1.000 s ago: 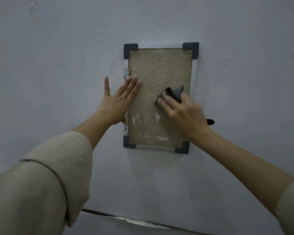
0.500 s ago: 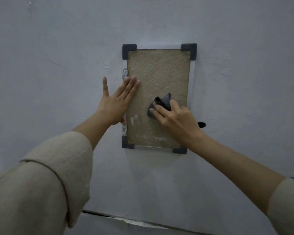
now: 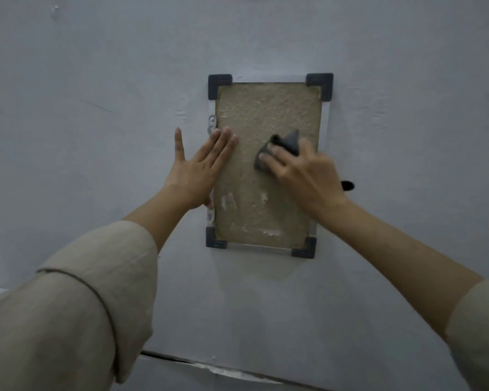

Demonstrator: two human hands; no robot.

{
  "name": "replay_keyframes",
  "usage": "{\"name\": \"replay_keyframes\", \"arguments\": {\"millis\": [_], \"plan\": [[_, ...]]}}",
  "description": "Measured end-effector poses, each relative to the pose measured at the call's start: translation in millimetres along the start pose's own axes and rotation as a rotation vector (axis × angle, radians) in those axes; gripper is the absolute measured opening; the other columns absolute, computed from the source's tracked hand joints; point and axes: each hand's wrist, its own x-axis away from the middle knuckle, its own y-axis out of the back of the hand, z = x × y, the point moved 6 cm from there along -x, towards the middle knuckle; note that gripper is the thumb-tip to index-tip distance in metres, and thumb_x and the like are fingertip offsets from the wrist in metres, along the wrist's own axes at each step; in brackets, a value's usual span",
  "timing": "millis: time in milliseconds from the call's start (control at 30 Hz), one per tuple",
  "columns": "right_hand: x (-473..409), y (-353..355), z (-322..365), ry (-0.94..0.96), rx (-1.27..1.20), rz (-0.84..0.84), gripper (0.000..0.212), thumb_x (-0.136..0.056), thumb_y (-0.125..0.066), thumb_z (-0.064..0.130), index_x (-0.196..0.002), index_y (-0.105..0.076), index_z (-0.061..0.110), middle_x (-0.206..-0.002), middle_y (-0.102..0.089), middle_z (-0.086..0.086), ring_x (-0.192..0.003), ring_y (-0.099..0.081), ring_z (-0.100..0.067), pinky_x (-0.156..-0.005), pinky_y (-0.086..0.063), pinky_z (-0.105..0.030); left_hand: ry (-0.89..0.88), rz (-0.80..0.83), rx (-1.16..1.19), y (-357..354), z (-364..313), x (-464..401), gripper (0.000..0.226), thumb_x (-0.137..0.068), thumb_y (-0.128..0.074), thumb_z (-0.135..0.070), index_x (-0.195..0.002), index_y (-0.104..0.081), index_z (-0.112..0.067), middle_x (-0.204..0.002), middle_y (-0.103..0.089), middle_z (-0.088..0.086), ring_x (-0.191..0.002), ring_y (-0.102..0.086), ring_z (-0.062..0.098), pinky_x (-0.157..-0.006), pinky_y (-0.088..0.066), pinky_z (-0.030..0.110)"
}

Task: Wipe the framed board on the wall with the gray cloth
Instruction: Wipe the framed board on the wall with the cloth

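Head view, sole view: framed board [image 3: 268,114], upright rectangle fixed flat to pale wall [image 3: 96,80]; coarse tan face, thin metal edging, dark corner caps [image 3: 220,84] at all four corners; small metal bracket [image 3: 211,124] on left edge; whitish smears [image 3: 228,201] across lower part of face, apparently not yet wiped. Gray cloth [image 3: 287,143], bunched, pressed against middle of board face, slightly right of centre, peak of fabric protruding above fingers [image 3: 274,158]. Right hand [image 3: 302,173] laid over cloth, fingers bent upon it and holding it to the board; outline blurred, exact grip on far side hidden. Left hand [image 3: 198,167] flat and spread, fingers straight, fingertips overlapping left edge of board, palm on wall beside it, holding nothing. Small dark object [image 3: 347,185] on wall just right of board, unidentified. Beige sleeves [image 3: 68,306] on both arms. Handling, judged: cloth light, soft, prone to snag or drag on rough face, best kept wadded under palm and fingers; board stiff, seemingly fixed, best steadied at frame edge, not at the crumbly-looking face.
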Motion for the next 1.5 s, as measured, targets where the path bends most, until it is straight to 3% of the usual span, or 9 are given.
{"name": "replay_keyframes", "arguments": {"millis": [100, 300, 500, 567, 700, 933, 1133, 1300, 1500], "plan": [[-7, 7, -17, -0.242, -0.041, -0.054, 0.043, -0.098, -0.036, 0.008, -0.140, -0.039, 0.017, -0.143, -0.043, -0.006, -0.107, -0.050, -0.034, -0.067, -0.049, -0.034, 0.002, 0.006, 0.002, -1, 0, 1, 0.136, -0.066, -0.070, -0.056, -0.133, 0.041, -0.014, -0.146, 0.040, 0.004, -0.137, 0.032, 0.019, -0.100, 0.012, 0.071], [22, -1, 43, 0.121, 0.100, 0.026, 0.049, -0.089, -0.027, 0.010, -0.125, -0.057, 0.025, -0.119, -0.062, 0.006, -0.089, -0.060, -0.016, -0.055, -0.049, -0.022, 0.005, 0.000, -0.001, 1, 0, 0, 0.137, -0.066, -0.071, -0.055, -0.131, 0.041, -0.013, -0.141, 0.044, 0.003, -0.136, 0.032, 0.019, -0.100, 0.011, 0.071], [-5, 14, -6, -0.088, 0.086, -0.063, 0.047, -0.093, -0.025, 0.007, -0.129, -0.052, 0.018, -0.130, -0.055, -0.003, -0.101, -0.056, -0.028, -0.062, -0.050, -0.029, -0.003, -0.002, 0.008, 0, 0, 1, 0.137, -0.066, -0.071, -0.055, -0.133, 0.040, -0.014, -0.141, 0.044, 0.003, -0.133, 0.035, 0.019, -0.101, 0.011, 0.071], [4, 11, 11, -0.054, 0.138, -0.052, 0.058, -0.089, -0.014, 0.006, -0.124, -0.057, 0.017, -0.122, -0.061, -0.001, -0.092, -0.059, -0.021, -0.056, -0.048, -0.024, 0.000, -0.012, 0.007, 0, 0, 0, 0.137, -0.065, -0.072, -0.055, -0.133, 0.040, -0.014, -0.141, 0.044, 0.003, -0.133, 0.035, 0.018, -0.101, 0.011, 0.071], [26, -2, 38, 0.120, 0.154, 0.028, 0.042, -0.092, -0.032, 0.011, -0.112, -0.066, 0.024, -0.103, -0.067, 0.008, -0.080, -0.061, -0.014, -0.050, -0.043, -0.021, 0.004, -0.015, -0.009, -1, 1, -2, 0.138, -0.064, -0.071, -0.058, -0.132, 0.041, -0.013, -0.141, 0.044, 0.003, -0.135, 0.034, 0.019, -0.100, 0.011, 0.071], [-4, 12, 4, -0.155, 0.092, -0.087, 0.049, -0.092, -0.025, 0.011, -0.127, -0.056, 0.022, -0.127, -0.059, 0.001, -0.095, -0.059, -0.023, -0.057, -0.048, -0.025, 0.000, -0.004, 0.002, -1, -1, 0, 0.136, -0.066, -0.071, -0.056, -0.134, 0.039, -0.014, -0.143, 0.042, 0.003, -0.139, 0.029, 0.020, -0.101, 0.011, 0.071], [30, -2, 52, 0.109, 0.132, -0.023, 0.053, -0.088, -0.024, 0.008, -0.111, -0.068, 0.027, -0.101, -0.068, 0.009, -0.078, -0.062, -0.013, -0.048, -0.044, -0.020, -0.006, 0.001, 0.011, 0, -1, 0, 0.136, -0.066, -0.070, -0.056, -0.132, 0.041, -0.014, -0.140, 0.045, 0.002, -0.137, 0.032, 0.019, -0.102, 0.009, 0.072], [-2, 2, -6, -0.103, 0.030, -0.043, 0.042, -0.098, -0.028, 0.010, -0.137, -0.041, 0.018, -0.140, -0.045, -0.004, -0.111, -0.049, -0.032, -0.068, -0.049, -0.033, -0.017, 0.001, 0.013, -1, -1, 1, 0.135, -0.067, -0.069, -0.057, -0.134, 0.040, -0.014, -0.143, 0.043, 0.004, -0.138, 0.031, 0.021, -0.102, 0.009, 0.072], [39, -2, 5, -0.048, 0.126, -0.064, 0.039, -0.088, -0.053, 0.014, -0.123, -0.061, 0.028, -0.122, -0.063, 0.009, -0.085, -0.064, -0.017, -0.049, -0.047, -0.019, -0.007, 0.007, 0.002, 2, -2, -1, 0.133, -0.069, -0.069, -0.054, -0.133, 0.040, -0.014, -0.148, 0.038, 0.005, -0.139, 0.029, 0.020, -0.101, 0.009, 0.072]]}}
